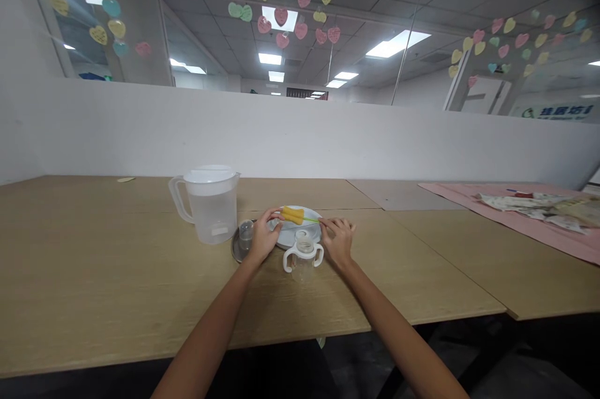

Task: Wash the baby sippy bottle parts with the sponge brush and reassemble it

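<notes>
Over a white plate (287,237) I hold a bottle brush with a yellow sponge head (293,216) and a thin green handle (310,219). My left hand (265,237) grips the left end of the sponge head. The far end of the handle sits in the closed fingers of my right hand (338,237). Just in front of the plate stands a clear baby bottle (303,266) with a white two-handled collar (289,254) and an uncapped mouth. Left of my left hand, a small clear cup (245,233) rests on a round metal tray (236,252), partly hidden by that hand.
A translucent lidded pitcher (213,211) stands on the wooden table (117,274), left of the tray. On the far right, a pink cloth (469,202) bears crumpled fabric or packaging (553,208). A white wall (281,136) with glass above closes off the back.
</notes>
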`<state>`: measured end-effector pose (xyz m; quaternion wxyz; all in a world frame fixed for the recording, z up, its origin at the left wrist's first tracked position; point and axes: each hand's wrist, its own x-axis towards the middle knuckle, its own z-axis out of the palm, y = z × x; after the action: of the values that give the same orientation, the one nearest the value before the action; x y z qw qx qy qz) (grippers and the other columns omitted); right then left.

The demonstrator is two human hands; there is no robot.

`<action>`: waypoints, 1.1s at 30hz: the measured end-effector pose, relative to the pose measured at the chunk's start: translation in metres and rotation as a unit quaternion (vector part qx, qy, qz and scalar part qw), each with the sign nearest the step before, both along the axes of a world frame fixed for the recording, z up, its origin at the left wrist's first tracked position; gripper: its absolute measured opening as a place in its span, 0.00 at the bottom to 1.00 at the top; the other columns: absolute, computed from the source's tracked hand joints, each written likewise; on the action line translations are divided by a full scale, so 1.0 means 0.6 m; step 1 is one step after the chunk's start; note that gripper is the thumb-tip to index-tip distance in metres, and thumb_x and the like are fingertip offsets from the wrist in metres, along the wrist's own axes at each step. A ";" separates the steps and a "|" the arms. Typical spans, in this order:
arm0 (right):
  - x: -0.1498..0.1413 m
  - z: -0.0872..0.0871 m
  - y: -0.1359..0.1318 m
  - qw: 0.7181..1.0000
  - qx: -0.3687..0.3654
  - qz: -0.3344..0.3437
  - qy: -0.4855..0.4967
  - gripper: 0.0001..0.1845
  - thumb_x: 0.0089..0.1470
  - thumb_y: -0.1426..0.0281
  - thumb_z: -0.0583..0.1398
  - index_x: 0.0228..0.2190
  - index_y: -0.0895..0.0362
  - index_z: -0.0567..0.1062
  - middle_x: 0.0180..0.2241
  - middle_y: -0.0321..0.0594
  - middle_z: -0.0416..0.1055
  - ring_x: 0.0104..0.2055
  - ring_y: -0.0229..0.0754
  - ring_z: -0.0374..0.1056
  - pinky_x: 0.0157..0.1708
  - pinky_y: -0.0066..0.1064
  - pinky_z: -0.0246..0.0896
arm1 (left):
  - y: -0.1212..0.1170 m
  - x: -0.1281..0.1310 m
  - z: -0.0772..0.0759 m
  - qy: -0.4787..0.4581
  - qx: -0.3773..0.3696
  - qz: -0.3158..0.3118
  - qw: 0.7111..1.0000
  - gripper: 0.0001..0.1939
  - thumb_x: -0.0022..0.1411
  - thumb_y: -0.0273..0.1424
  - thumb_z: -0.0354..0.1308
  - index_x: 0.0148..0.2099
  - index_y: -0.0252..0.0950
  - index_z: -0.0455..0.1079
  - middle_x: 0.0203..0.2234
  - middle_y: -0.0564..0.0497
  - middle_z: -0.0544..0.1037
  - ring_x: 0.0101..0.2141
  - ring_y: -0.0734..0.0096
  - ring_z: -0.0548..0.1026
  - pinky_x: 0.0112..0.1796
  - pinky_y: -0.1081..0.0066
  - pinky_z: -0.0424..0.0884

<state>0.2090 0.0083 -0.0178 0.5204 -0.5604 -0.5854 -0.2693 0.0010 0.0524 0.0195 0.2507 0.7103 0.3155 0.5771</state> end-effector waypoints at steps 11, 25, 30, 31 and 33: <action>0.003 0.001 0.000 1.000 -0.006 0.026 0.007 0.09 0.54 0.69 0.57 0.31 0.52 0.80 0.28 0.36 0.74 0.34 0.40 0.62 0.39 0.35 0.45 | 0.019 0.003 -0.017 -0.083 -0.022 -0.006 0.996 0.21 0.56 0.26 0.56 0.53 0.39 0.64 0.43 0.46 0.73 0.39 0.70 0.75 0.45 0.66 0.71; 0.006 0.004 -0.003 0.999 0.026 0.039 0.025 0.09 0.53 0.69 0.57 0.29 0.52 0.79 0.27 0.37 0.74 0.32 0.41 0.63 0.39 0.36 0.46 | 0.006 -0.001 -0.006 -0.041 -0.002 0.049 0.998 0.11 0.58 0.34 0.56 0.43 0.36 0.68 0.35 0.47 0.77 0.39 0.67 0.76 0.45 0.65 0.71; 0.006 0.004 -0.003 0.998 0.025 0.042 0.027 0.10 0.53 0.69 0.57 0.29 0.52 0.79 0.27 0.37 0.74 0.31 0.40 0.63 0.38 0.35 0.46 | -0.001 0.000 -0.007 0.001 0.016 0.062 0.998 0.13 0.55 0.32 0.59 0.44 0.38 0.69 0.37 0.48 0.77 0.40 0.66 0.76 0.44 0.64 0.72; 0.005 0.004 -0.003 0.998 0.026 0.042 0.029 0.10 0.53 0.68 0.57 0.29 0.52 0.79 0.27 0.37 0.74 0.31 0.40 0.62 0.38 0.35 0.46 | -0.001 0.001 -0.009 0.002 0.018 0.062 0.998 0.13 0.54 0.31 0.60 0.44 0.38 0.69 0.38 0.48 0.76 0.40 0.66 0.76 0.44 0.63 0.72; 0.005 0.005 -0.004 0.998 0.029 0.045 0.030 0.10 0.53 0.68 0.57 0.29 0.53 0.79 0.27 0.37 0.74 0.31 0.40 0.62 0.38 0.36 0.46 | 0.000 0.002 -0.011 -0.008 0.010 0.054 0.998 0.15 0.52 0.29 0.61 0.44 0.38 0.69 0.37 0.48 0.75 0.41 0.67 0.75 0.45 0.63 0.72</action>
<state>0.2119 0.0059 -0.0150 0.5651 -0.5260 -0.5864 -0.2452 0.0021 0.0527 0.0130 0.2147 0.6898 0.3455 0.5989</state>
